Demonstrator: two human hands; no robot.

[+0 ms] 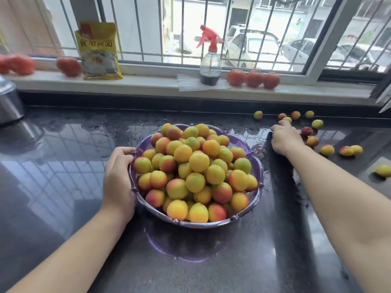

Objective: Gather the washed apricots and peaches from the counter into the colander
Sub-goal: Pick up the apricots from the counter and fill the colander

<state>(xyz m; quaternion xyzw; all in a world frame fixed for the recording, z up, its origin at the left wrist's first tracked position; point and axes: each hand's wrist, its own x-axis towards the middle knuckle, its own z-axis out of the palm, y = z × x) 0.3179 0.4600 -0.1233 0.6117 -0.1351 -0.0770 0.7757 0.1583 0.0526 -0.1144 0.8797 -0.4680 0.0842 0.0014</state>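
**Purple colander nearly full, a dozen fruits still loose**

Translucent plastic colander sits mid-table, heaped with smooth, round apricots and peaches. Left hand grips its rim at 9 o'clock. Right hand, fingers curled over scattered fruit at 2 o'clock; what they hold, I cannot tell. Glossy dark table is wet.

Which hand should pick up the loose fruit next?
The right hand: it already reaches among the loose apricots on the counter, while the left hand grips the purple colander rim.
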